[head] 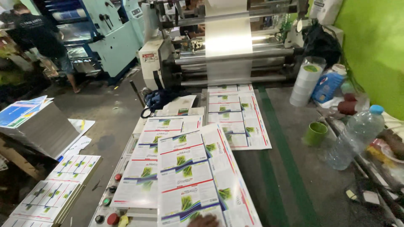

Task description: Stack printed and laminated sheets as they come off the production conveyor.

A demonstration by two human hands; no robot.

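Peeking up from the very bottom edge of the view is a small part of one hand [203,221]. It rests on the top printed sheet [191,176], which lies on the table right in front of the person. So little of the hand shows that I cannot tell which hand it is, or if its fingers are apart or together. No other hand of the person shows.

The top printed sheet is shiny and white, with rows of little labels that have green plants and blue and red stripes. It lies on more sheets of the same kind [148,168], spread out like cards. Farther back on the table lies another printed sheet [235,117], near the machine.

At the back stands a big laminating machine [227,54] with shiny metal rollers. A wide strip of clear film [227,38] runs down over the rollers.

On the left side of the table are round buttons, and one is a red button [112,218]. Left of the table, lower down, sit stacks of printed sheets [59,189] and a tall grey pile of paper [42,126].

On the right side stand a green cup [315,133], a clear plastic bottle with a blue cap [355,136], a stack of white tape rolls [305,84] and a blue jug [327,86]. The wall there is bright green.

Far off at the top left, another person in a dark shirt [38,33] bends at a pale blue machine [113,33].
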